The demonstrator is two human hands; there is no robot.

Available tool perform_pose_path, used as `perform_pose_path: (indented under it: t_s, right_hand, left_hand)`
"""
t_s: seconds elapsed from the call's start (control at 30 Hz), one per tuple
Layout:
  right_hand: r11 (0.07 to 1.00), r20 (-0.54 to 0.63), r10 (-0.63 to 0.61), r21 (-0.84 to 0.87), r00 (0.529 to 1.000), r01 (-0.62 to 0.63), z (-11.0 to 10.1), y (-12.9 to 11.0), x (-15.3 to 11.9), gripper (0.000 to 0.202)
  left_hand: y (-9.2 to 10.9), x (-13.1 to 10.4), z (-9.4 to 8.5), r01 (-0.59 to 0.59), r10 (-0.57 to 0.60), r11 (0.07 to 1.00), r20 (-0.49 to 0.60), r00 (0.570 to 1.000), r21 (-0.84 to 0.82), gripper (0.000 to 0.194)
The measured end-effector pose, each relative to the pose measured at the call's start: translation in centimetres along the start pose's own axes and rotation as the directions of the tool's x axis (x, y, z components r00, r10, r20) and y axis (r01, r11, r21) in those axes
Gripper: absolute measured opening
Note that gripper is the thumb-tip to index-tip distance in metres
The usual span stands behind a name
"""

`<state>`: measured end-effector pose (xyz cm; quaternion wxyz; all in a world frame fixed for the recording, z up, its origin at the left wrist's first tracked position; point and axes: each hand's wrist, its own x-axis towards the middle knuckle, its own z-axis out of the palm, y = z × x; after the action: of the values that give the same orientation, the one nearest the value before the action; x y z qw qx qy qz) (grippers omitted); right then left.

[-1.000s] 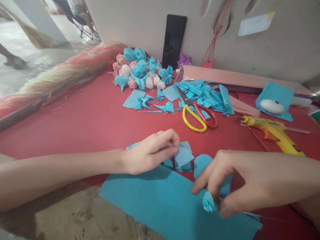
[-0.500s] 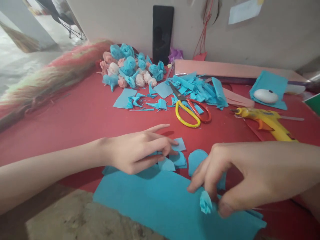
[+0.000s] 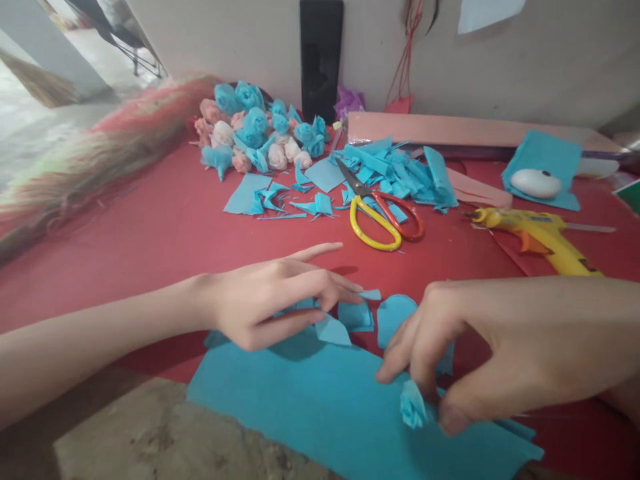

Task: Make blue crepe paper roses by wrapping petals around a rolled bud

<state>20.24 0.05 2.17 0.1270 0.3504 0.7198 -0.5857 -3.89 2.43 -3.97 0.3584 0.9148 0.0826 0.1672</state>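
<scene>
Between the bent fingers and thumb of my right hand is a small rolled flower of blue crepe paper, held over a large blue crepe paper sheet. My left hand reaches across the sheet's far edge, with a cut paper petal at its thumb and bent index finger. Its other fingertips touch a small blue piece. More cut petals lie stacked under and beside those fingers. A rounded petal lies close to my right fingers, which partly cover it.
Scissors with yellow and red handles lie beyond my hands, by blue scraps. Finished paper roses are heaped at the back left. A yellow glue gun is at right, below a white oval object. A phone leans on the wall.
The fingertips of my left hand have shifted slightly right, and the small piece under them has slid with them. My right hand keeps the rolled flower almost where it was. The view has tilted a little.
</scene>
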Motion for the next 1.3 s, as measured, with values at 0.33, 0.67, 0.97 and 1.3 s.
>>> perform_pose_path:
  t_s: [0.33, 0.67, 0.97, 1.3]
  right_hand:
    - [1.0, 0.023, 0.002, -0.018, 1.0, -0.002, -0.3, -0.3, 0.2, 0.014]
    - [0.999, 0.035, 0.017, -0.033, 0.999, -0.015, -0.2, 0.0, 0.3, 0.018]
    - [0.999, -0.065, 0.035, -0.002, 0.997, -0.036, -0.3, 0.2, -0.1, 0.019]
    - [0.992, -0.044, 0.123, -0.023, 0.991, -0.124, -1.8, 1.3, 0.3, 0.03]
  left_hand:
    - [0.1, -0.2, 0.8, 0.023, -0.031, 0.99, -0.055, 0.998, -0.14, 0.016]
    - [0.2, 0.0, 1.1, 0.004, -0.022, 0.98, -0.088, 0.996, -0.199, 0.019]
    - [0.1, 0.1, 0.2, 0.314, -0.444, 0.864, -0.303, 0.843, -0.394, 0.014]
    - [0.3, 0.5, 0.6, 0.247, -0.438, 0.848, -0.358, 0.824, -0.468, 0.008]
